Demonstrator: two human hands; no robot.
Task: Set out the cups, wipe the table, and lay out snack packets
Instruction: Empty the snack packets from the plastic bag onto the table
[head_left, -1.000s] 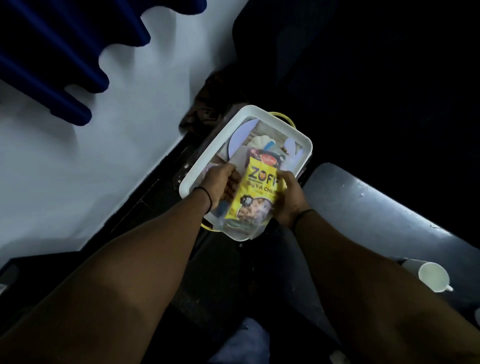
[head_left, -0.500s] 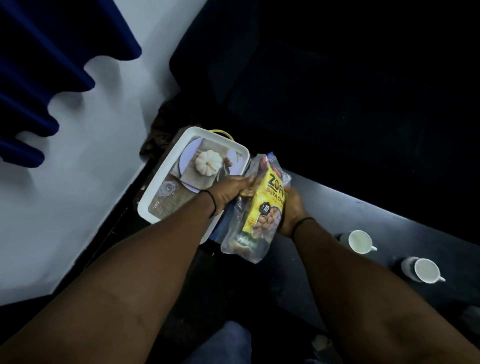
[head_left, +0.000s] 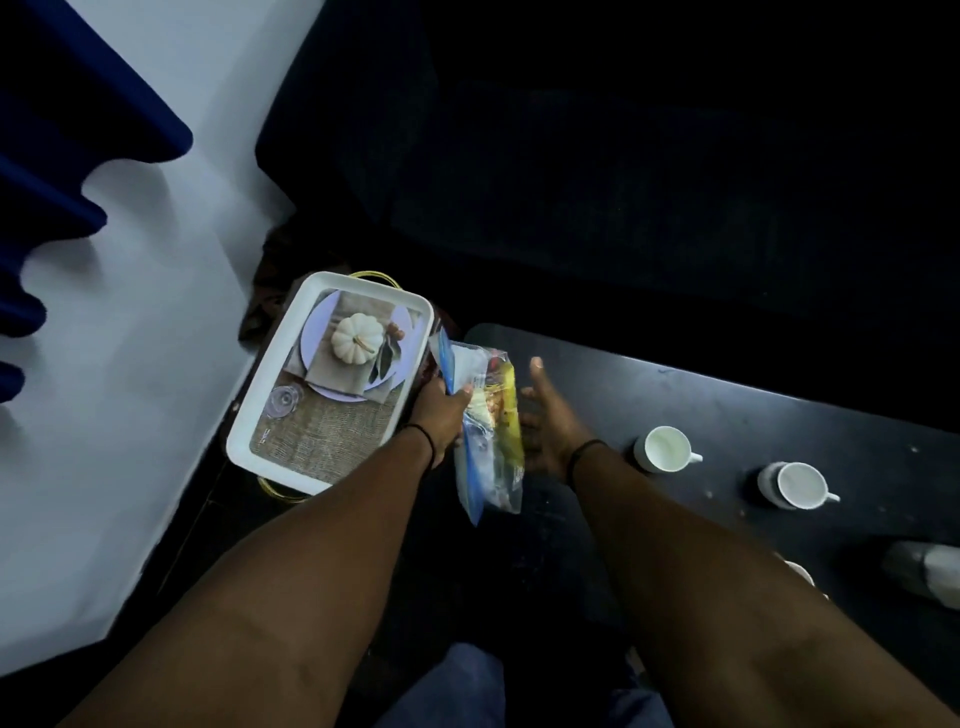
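At far left, a white rectangular tray (head_left: 332, 384) with a printed pumpkin picture sits beside the wall. Just right of it, the left hand (head_left: 439, 421) pinches clear, crinkly snack packets (head_left: 488, 431), held upright over the dark worktop's (head_left: 727, 410) rounded end. The right hand (head_left: 548, 421) hovers beside them, fingers spread. Farther right stand two round white cups (head_left: 667, 449), apart.

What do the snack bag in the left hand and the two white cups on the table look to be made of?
Clear plastic snack bag: thin glossy film, probably; the packets show through and it creases. Two white handled cups: likely glazed ceramic, smooth with a soft sheen, though plastic can't be excluded.
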